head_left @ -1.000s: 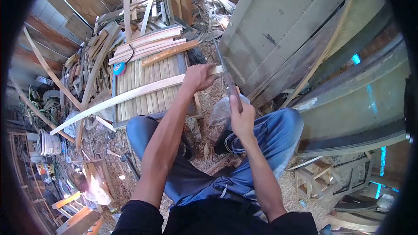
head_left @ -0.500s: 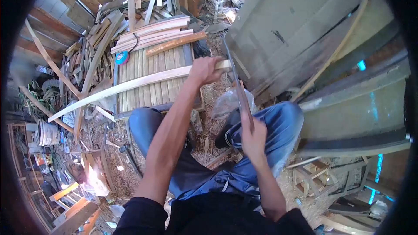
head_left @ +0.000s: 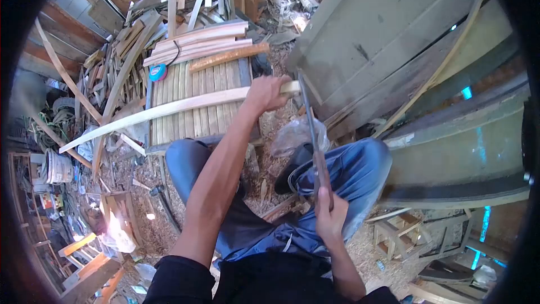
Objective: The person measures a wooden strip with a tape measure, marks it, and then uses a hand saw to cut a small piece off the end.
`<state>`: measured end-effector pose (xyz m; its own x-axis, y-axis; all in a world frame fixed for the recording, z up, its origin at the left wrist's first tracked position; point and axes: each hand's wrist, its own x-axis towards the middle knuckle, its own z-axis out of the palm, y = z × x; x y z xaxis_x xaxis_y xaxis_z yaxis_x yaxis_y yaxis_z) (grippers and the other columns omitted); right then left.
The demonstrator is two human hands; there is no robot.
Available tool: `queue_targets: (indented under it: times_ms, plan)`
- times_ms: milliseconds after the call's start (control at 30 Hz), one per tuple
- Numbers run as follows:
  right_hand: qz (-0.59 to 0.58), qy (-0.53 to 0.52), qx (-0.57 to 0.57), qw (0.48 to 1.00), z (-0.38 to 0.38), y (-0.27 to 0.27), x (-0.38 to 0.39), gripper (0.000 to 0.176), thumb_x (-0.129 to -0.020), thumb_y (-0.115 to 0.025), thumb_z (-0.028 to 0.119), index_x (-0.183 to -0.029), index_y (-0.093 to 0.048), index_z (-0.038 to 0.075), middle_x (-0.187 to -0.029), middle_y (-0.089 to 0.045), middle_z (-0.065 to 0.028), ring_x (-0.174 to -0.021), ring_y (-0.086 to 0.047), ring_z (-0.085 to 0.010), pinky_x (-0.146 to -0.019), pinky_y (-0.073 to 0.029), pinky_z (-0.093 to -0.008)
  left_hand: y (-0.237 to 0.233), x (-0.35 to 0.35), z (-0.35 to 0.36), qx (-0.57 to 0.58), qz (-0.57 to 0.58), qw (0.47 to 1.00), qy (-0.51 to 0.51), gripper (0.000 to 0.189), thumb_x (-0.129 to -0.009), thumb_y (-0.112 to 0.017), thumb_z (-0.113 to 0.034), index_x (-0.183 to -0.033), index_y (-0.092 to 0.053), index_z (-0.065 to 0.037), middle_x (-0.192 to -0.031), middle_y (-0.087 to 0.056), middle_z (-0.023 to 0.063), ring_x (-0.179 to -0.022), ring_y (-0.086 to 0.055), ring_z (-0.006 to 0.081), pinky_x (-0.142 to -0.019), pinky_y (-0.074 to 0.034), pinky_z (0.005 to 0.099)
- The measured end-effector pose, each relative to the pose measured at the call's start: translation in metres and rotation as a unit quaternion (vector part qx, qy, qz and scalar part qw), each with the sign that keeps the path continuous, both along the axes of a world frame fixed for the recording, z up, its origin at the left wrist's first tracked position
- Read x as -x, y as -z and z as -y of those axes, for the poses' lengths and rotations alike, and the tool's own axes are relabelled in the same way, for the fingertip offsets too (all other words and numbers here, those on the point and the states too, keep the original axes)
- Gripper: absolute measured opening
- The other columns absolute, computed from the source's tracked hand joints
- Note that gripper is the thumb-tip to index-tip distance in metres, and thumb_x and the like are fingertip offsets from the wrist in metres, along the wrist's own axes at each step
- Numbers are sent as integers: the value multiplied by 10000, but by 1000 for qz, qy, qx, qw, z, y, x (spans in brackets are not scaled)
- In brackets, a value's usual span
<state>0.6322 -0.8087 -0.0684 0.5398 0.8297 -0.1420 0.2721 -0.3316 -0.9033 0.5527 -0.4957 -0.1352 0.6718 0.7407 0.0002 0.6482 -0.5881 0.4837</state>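
Note:
A long pale wooden strip [head_left: 169, 111] lies across a low slatted table [head_left: 197, 126], its right end jutting past the table's edge. Near that end my left hand [head_left: 266, 93] is wrapped round the strip. My right hand [head_left: 331, 214] grips the lower end of a saw [head_left: 313, 129], seen nearly edge-on. The upper part of the blade is at the strip's right end, just right of my left hand. Behind the strip, several thin boards [head_left: 197, 43], an orange-brown wooden piece [head_left: 229, 57] and a blue-and-pink tape measure [head_left: 158, 72] rest on the table.
Scrap wood [head_left: 132, 45] is heaped at the back left. A large grey panel [head_left: 388, 28] leans on the right. A clear plastic bag [head_left: 298, 136] lies between the table and my right knee. A wooden frame [head_left: 399, 233] stands at lower right, and a hammer-like tool [head_left: 163, 202] lies at left.
My right hand has drawn the saw down toward my body. My left hand still holds the strip in nearly the same place.

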Motion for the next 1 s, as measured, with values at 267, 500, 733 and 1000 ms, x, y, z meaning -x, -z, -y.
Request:
queue_targets:
  times_ms: [267, 500, 733, 1000]
  plan:
    - [97, -29, -19, 995, -85, -2, -9, 511, -969, -490, 371, -692, -547, -54, -508, -399, -128, -465, -384, -164, -475, -349, -364, 2, 0, 3, -14, 9, 1000, 16, 470, -791, -635, -428, -1161, -643, -139, -884, -676, 202, -837, -645, 382, -758, -511, 468]
    - [86, -17, 27, 996, -51, -8, -7, 471, -965, -495, 356, -744, -562, -54, -526, -422, -139, -487, -420, -179, -503, -371, -376, 1, -1, 5, -21, 24, 999, 19, 436, -790, -647, -411, -1119, -651, -125, -887, -677, 199, -849, -643, 376, -762, -505, 472]
    - [80, -23, -40, 996, -38, -11, -6, 355, -945, -531, 301, -846, -655, -17, -552, -494, -179, -462, -517, -250, -513, -432, -381, -5, 1, 8, -1, -6, 1000, 15, 479, -789, -645, -446, -1155, -643, -137, -877, -678, 191, -844, -645, 367, -760, -509, 454]
    - [91, -11, 4, 996, -114, 9, -10, 481, -951, -505, 378, -739, -581, -47, -547, -476, -180, -508, -502, -254, -517, -396, -401, -1, 3, 6, -6, 19, 1000, 15, 497, -779, -656, -455, -1166, -640, -145, -900, -679, 188, -862, -638, 384, -778, -499, 469]
